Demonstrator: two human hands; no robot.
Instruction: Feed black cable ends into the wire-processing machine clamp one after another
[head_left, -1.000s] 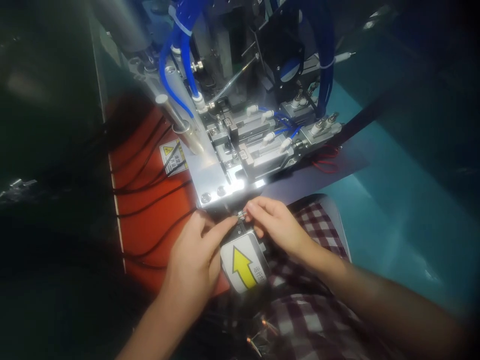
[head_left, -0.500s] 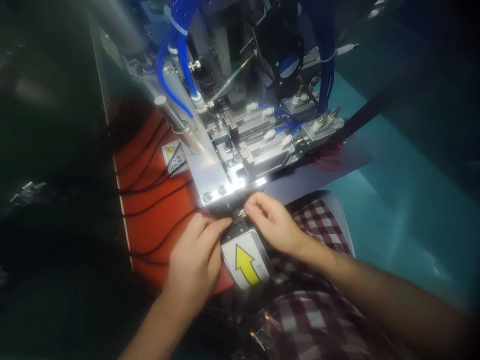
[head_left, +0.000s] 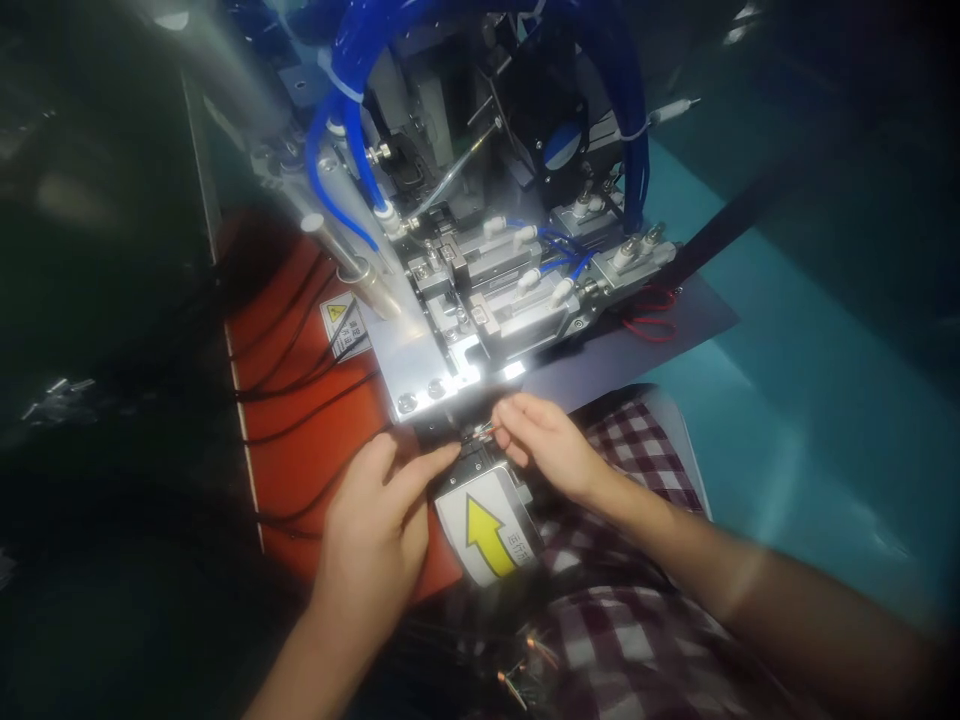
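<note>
A machine's metal front plate (head_left: 409, 360) faces me, with a small dark fixture (head_left: 469, 465) below its edge. On the fixture lies a tiny shiny part (head_left: 472, 436), too small to name. My right hand (head_left: 544, 440) pinches a thin copper-coloured wire (head_left: 489, 428) that reaches toward this part. From the other side, my left hand (head_left: 379, 530) rests by the fixture with its thumb and fingers apart. One of its digits stretches out to the fixture's edge, close to the tiny part, and I see nothing held in it. Whether that tip touches the part I cannot tell.
A white label with a yellow arrow (head_left: 484, 535) covers the block nearest me. Black cables (head_left: 300, 435) cross the orange-red surface (head_left: 281, 465) on the left. Blue air hoses (head_left: 364, 60) and cylinders (head_left: 525, 310) stand behind. Several copper-tipped pieces (head_left: 529, 660) lie low near my checked clothing.
My left hand has drawn slightly down and left, its fingers spreading wider. My right hand has turned a little, and the wire in its pinch shows more clearly. The view has shifted slightly.
</note>
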